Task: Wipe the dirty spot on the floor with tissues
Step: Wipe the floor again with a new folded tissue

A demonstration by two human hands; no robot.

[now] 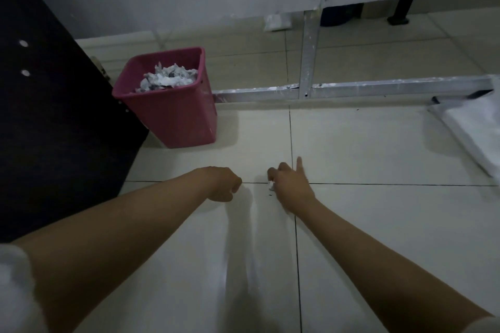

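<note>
**Two hands low over a pale tiled floor, a scrap of tissue in the right**

Head view: both bare forearms reach forward and down over the cream glazed floor tiles (378, 143), which are divided by thin dark grout lines. The right hand (290, 186) sits where two grout lines cross, its fingers pinched together on a small crumpled white tissue (271, 184), with one finger sticking out straight. Just below the tissue a few tiny dark specks (270, 193) lie on the tile; whether the tissue touches the floor is unclear. The left hand (223, 183) hovers just beside it, curled into a loose fist with nothing visible in it.

Further back on the left stands a pink plastic wastebasket (176, 116), filled with crumpled white and grey tissues (169, 79). It stands against a dark panel of furniture (54, 116). A paint-spattered metal rail (351, 88) lies across the floor behind. White plastic sheeting (476, 127) shows at the right edge.
</note>
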